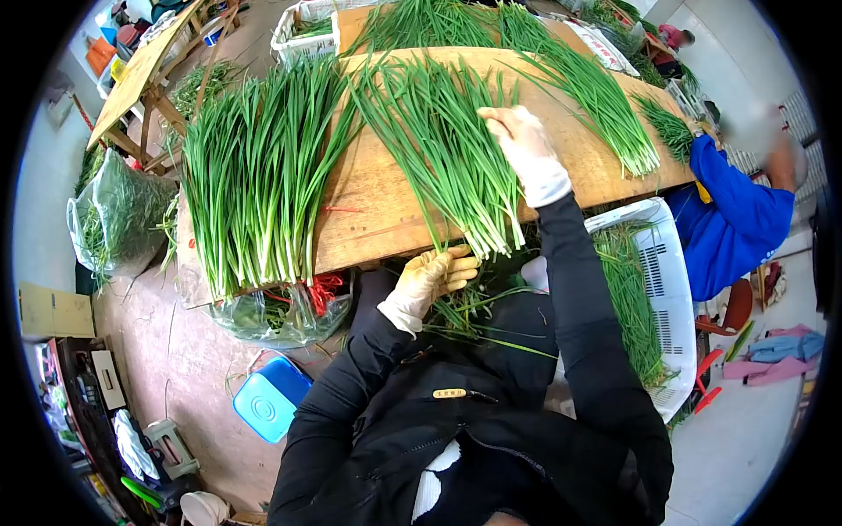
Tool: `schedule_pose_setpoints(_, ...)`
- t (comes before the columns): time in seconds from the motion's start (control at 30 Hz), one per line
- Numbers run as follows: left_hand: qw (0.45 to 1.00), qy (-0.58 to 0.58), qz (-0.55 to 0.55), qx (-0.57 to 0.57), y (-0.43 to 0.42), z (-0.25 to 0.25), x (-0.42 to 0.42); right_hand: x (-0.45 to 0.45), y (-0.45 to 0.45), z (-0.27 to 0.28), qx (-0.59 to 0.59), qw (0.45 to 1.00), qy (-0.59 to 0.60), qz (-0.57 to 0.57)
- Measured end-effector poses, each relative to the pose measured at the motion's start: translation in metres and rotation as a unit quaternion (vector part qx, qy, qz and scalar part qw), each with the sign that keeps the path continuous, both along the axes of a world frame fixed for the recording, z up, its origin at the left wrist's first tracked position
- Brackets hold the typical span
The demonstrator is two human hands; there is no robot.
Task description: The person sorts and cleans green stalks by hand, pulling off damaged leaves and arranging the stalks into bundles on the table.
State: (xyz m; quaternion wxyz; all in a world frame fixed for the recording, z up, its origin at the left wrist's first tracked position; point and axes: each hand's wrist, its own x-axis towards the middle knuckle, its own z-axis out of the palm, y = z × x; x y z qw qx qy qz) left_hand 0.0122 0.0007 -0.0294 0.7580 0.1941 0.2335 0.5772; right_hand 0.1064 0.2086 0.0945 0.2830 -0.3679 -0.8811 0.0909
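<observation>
A loose middle bunch of garlic chives (pixel 447 140) lies on the wooden table, its pale stem ends over the near edge. My left hand (pixel 434 279), in a yellowish glove, is at that edge below the stems. Its fingers are curled, and a thin green chive blade runs into the grip at the thumb. My right hand (pixel 526 153), in a whitish glove, is over the right side of the bunch. Its thumb and forefinger point left, slightly apart, with nothing visible between them. A thick pile of chives (pixel 259 175) covers the left of the table (pixel 368 215).
More chives (pixel 605 105) lie on the right. A white crate (pixel 680 324) with greens stands by my right arm. Beyond it is a person in a blue sleeve (pixel 732 215). Plastic bags (pixel 118 215), a blue container (pixel 272 399) and a wooden stand (pixel 145 74) are to the left.
</observation>
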Motion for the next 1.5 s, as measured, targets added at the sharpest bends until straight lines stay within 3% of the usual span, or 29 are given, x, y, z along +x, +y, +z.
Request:
schedule_pose_setpoints(0.23, 0.997, -0.076, -0.018, -0.004, -0.004, -0.004, 0.0, -0.067, 0.046, -0.034, -0.014, 0.973, -0.231, 0.015)
schedule_pose_setpoints(0.33, 0.996, -0.079, -0.029, -0.005, -0.004, -0.007, -0.001, -0.079, 0.064, -0.065, 0.126, 0.972, -0.189, 0.053)
schedule_pose_setpoints(0.43, 0.997, -0.075, -0.031, -0.004, -0.006, -0.002, -0.004, -0.085, 0.08, -0.066, 0.054, 0.984, -0.167, 0.04)
schedule_pose_setpoints(0.5, 0.996, -0.087, -0.034, -0.003, -0.006, -0.005, -0.006, -0.087, 0.096, -0.06, 0.02, 1.0, -0.002, 0.006)
schedule_pose_setpoints(0.57, 0.996, -0.08, -0.037, -0.007, -0.005, -0.008, -0.007, -0.085, 0.105, -0.036, 0.036, 0.999, 0.036, 0.014)
schedule_pose_setpoints(0.6, 0.997, -0.072, -0.04, -0.011, -0.005, -0.009, -0.006, -0.081, 0.101, -0.022, -0.053, 0.984, 0.155, 0.07)
schedule_pose_setpoints(0.7, 0.995, -0.077, -0.062, -0.023, 0.0, -0.011, -0.007, -0.054, 0.056, 0.047, -0.226, 0.861, 0.403, 0.21)
schedule_pose_setpoints(0.83, 0.998, 0.002, -0.049, -0.036, -0.003, -0.009, -0.015, 0.034, -0.024, 0.112, -0.311, 0.859, 0.338, 0.226)
schedule_pose_setpoints(0.9, 0.998, 0.039, -0.037, -0.032, -0.005, -0.009, -0.019, 0.082, -0.043, 0.112, -0.326, 0.85, 0.225, 0.347)
schedule_pose_setpoints(0.97, 0.995, 0.077, -0.033, -0.054, -0.006, -0.001, -0.022, 0.111, -0.042, 0.094, -0.428, 0.752, 0.076, 0.496)
schedule_pose_setpoints(1.07, 0.996, 0.073, -0.016, -0.055, -0.007, 0.0, -0.022, 0.119, -0.054, 0.067, -0.346, 0.84, -0.238, 0.342)
schedule_pose_setpoints(1.13, 0.99, 0.117, -0.035, -0.068, -0.006, 0.0, -0.02, 0.122, -0.034, 0.025, -0.399, 0.908, -0.099, 0.078)
schedule_pose_setpoints(1.17, 0.99, 0.119, -0.038, -0.067, -0.007, 0.002, -0.018, 0.105, -0.023, 0.019, -0.193, 0.962, -0.19, -0.037)
schedule_pose_setpoints(1.2, 0.989, 0.128, -0.039, -0.059, -0.006, 0.004, -0.018, 0.098, -0.011, 0.001, -0.136, 0.976, -0.163, -0.046)
schedule_pose_setpoints(1.23, 0.988, 0.136, -0.04, -0.052, -0.006, 0.007, -0.018, 0.082, -0.005, 0.003, -0.194, 0.95, -0.233, -0.076)
schedule_pose_setpoints(1.27, 0.986, 0.153, -0.043, -0.052, -0.007, 0.012, -0.017, 0.075, -0.006, -0.008, -0.11, 0.962, -0.244, -0.053)
schedule_pose_setpoints(1.37, 0.974, 0.218, -0.057, -0.035, -0.013, 0.018, -0.021, 0.057, 0.003, -0.022, -0.228, 0.932, -0.259, -0.109)
schedule_pose_setpoints(1.43, 0.939, 0.33, -0.098, 0.009, -0.017, 0.025, -0.035, 0.067, 0.01, -0.03, -0.246, 0.94, -0.216, -0.098)
schedule_pose_setpoints(1.5, 0.911, 0.382, -0.14, -0.067, -0.026, 0.05, -0.043, 0.076, 0.011, -0.031, -0.3, 0.95, -0.055, -0.063)
